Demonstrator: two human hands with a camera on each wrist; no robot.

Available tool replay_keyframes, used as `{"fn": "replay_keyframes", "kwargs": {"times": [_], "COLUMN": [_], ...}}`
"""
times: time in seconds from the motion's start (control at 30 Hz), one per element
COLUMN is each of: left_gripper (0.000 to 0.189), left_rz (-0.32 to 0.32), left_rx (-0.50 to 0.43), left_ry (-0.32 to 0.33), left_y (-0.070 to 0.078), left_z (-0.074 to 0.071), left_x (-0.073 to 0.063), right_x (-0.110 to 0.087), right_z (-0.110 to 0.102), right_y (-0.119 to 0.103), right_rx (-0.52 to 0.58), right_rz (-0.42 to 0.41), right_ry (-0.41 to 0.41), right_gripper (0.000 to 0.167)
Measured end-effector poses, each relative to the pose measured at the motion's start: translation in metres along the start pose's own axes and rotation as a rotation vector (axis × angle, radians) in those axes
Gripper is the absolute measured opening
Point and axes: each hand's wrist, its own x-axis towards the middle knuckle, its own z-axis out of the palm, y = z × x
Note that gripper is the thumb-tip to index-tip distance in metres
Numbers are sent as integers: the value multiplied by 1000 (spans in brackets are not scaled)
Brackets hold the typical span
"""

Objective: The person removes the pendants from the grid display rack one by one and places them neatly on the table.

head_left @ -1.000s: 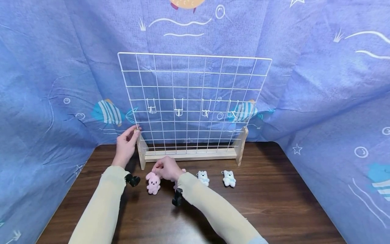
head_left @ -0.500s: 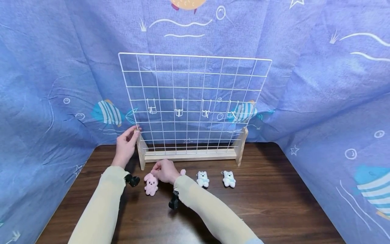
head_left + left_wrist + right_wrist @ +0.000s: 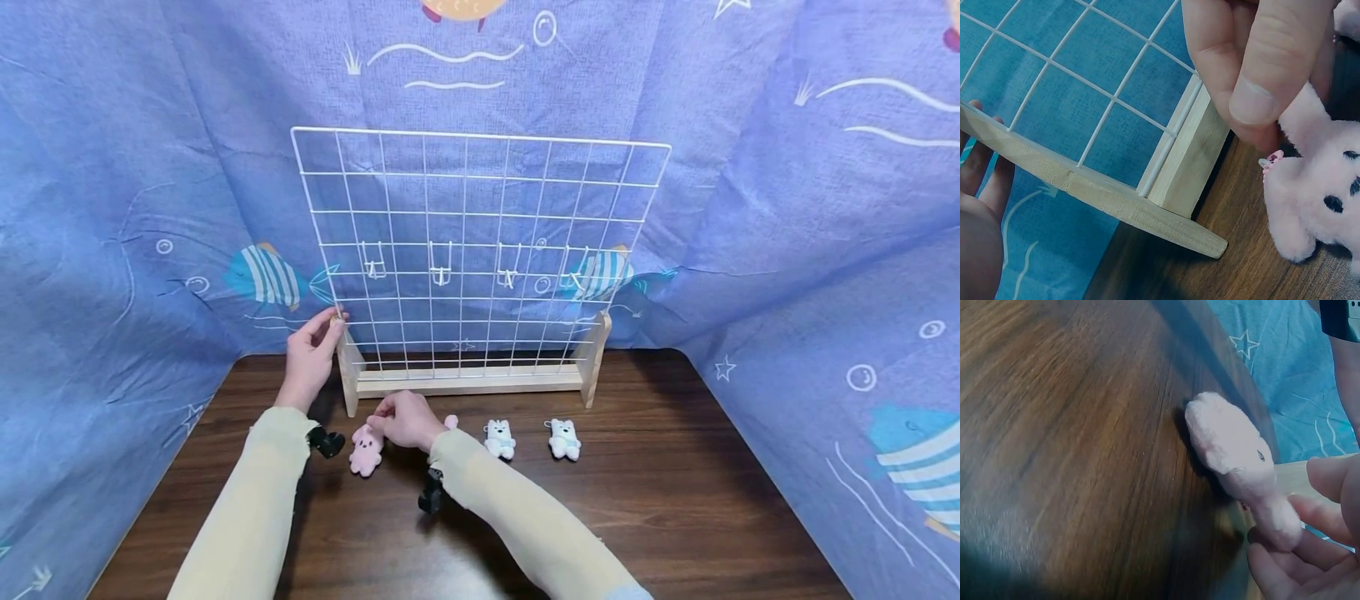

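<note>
At the left post of a white wire grid rack (image 3: pixel 468 386), my left hand (image 3: pixel 310 358) grips the wood near its top, thumb in front. In the left wrist view its fingers (image 3: pixel 974 165) reach behind the wooden side piece. My right hand (image 3: pixel 410 421) pinches a pink plush rabbit (image 3: pixel 366 452) by an ear, low over the table. The left wrist view shows the plush's face and a small pink loop (image 3: pixel 1270 160) beside the fingertips. Seen from the right wrist, the plush (image 3: pixel 1229 440) tilts away from the fingers; whether it touches the table I cannot tell.
A second pink plush (image 3: pixel 451 422) is mostly hidden behind the right wrist. Two white plush bears, one nearer (image 3: pixel 499 440) and one further right (image 3: pixel 564 439), lie before the rack. Several white hooks (image 3: pixel 440 276) hang in a row on the grid. Blue printed cloth surrounds the dark wooden table (image 3: pixel 675 483).
The right hand and the pink plush have shifted slightly left, and the plush now tilts more. The left hand has stayed on the post.
</note>
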Motion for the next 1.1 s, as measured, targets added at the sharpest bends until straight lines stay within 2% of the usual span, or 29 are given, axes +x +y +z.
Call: {"fn": "replay_keyframes", "kwargs": {"times": [0.2, 0.3, 0.43, 0.57, 0.7, 0.8, 0.97, 1.1], "left_gripper": [35, 36, 38, 35, 33, 35, 38, 39], "left_rz": [-11, -6, 10, 9, -1, -11, -22, -10], "left_rx": [-21, -35, -38, -33, -25, -32, -43, -6], "left_ry": [-17, -15, 1, 5, -10, -26, -30, -20], "left_y": [2, -12, -28, -12, 5, 5, -14, -25], "left_z": [-1, -1, -2, 1, 3, 4, 7, 8], "left_x": [0, 4, 9, 6, 0, 0, 6, 9], "right_x": [-6, -12, -24, -44, -68, -88, -121, -146], "right_z": [-14, -26, -45, -65, -86, -104, -139, -167], "right_y": [-2, -5, -5, 0, 13, 27, 58, 84], "right_rx": [-67, -75, -79, -40, -3, 9, 26, -32], "right_rz": [-61, -105, -214, -284, -277, -259, -275, -250], "right_ry": [-13, -22, -32, -42, -33, 5, 119, 242], "right_gripper": [16, 20, 26, 31, 33, 33, 34, 35]}}
